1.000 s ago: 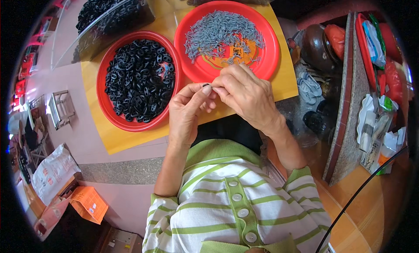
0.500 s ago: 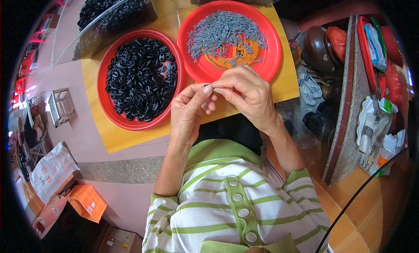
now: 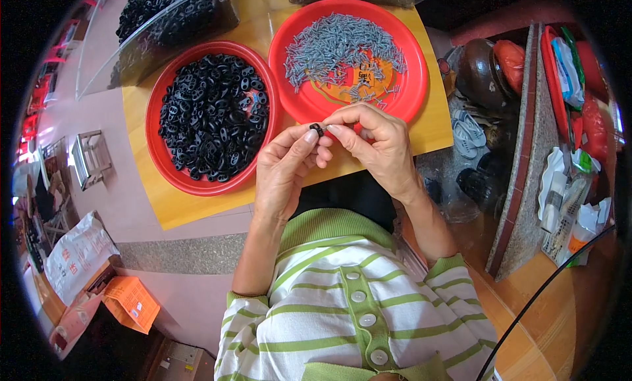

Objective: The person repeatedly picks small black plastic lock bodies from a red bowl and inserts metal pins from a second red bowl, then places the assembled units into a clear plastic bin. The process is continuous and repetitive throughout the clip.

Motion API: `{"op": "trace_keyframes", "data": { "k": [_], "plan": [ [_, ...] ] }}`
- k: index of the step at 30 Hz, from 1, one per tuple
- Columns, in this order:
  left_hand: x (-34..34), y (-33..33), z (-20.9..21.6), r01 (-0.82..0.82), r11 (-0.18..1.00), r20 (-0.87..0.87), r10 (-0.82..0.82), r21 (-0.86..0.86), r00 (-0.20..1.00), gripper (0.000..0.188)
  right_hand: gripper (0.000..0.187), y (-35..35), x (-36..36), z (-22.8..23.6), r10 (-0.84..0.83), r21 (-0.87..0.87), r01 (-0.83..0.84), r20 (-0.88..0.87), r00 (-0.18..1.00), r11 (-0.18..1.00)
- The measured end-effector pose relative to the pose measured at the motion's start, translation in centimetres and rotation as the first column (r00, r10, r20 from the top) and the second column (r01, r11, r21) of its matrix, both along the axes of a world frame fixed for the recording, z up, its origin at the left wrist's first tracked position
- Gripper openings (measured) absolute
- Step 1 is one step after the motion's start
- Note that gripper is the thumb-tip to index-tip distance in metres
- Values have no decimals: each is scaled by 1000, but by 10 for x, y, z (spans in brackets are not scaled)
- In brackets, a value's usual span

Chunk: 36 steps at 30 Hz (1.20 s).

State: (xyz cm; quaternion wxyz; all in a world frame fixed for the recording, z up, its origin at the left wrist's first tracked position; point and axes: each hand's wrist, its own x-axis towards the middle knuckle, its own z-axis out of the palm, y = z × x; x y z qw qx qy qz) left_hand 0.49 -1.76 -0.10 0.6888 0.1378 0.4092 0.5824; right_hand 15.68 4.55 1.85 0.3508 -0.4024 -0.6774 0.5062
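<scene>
My left hand (image 3: 286, 160) pinches a small black plastic piece with holes (image 3: 317, 129) between thumb and fingers. Its thumb lies along the near side of the piece. Close against it on the right, my right hand (image 3: 375, 144) has thumb and forefinger pressed together at the piece's edge; whatever is between those fingertips is too small to make out. Beyond my hands stands a round red tray (image 3: 421, 78) of small grey screws (image 3: 342, 45). Left of it, a red basin (image 3: 153, 124) holds a heap of similar black pieces (image 3: 210, 118).
Both containers stand on a yellow tabletop (image 3: 171, 213). Clear-walled bins of black parts (image 3: 178, 25) line its far side. On the right are a brown jar (image 3: 484, 72), slippers (image 3: 469, 131) and a stone ledge (image 3: 520, 151). A black cable (image 3: 546, 285) crosses the lower right.
The black piece in my left fingers has turned up into view between the fingertips. My right fingertips have shifted slightly right, away from the left thumb.
</scene>
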Motion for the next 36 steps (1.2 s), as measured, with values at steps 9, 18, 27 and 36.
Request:
{"op": "trace_keyframes", "data": {
  "k": [9, 18, 27, 36],
  "plan": [
    [-1, 0, -2, -7, 1000, -11, 7, 9, 1000, 18, 7, 3, -2, -2, 36, 170, -39, 19, 999, 985],
    [3, 2, -4, 3, 999, -188, 3, 33, 982, 16, 7, -2, -6, -9, -7, 163, 2, 30, 1000, 987],
    [0, -2, 4, -54, 998, -86, 58, 45, 995, 15, 9, -5, -7, 5, 17, -169, -24, -45, 999, 985],
    [-7, -7, 9, -54, 996, -180, 67, 72, 981, 15, 7, -5, -17, 5, 50, 6, -50, -8, 999, 999]
  ]
}}
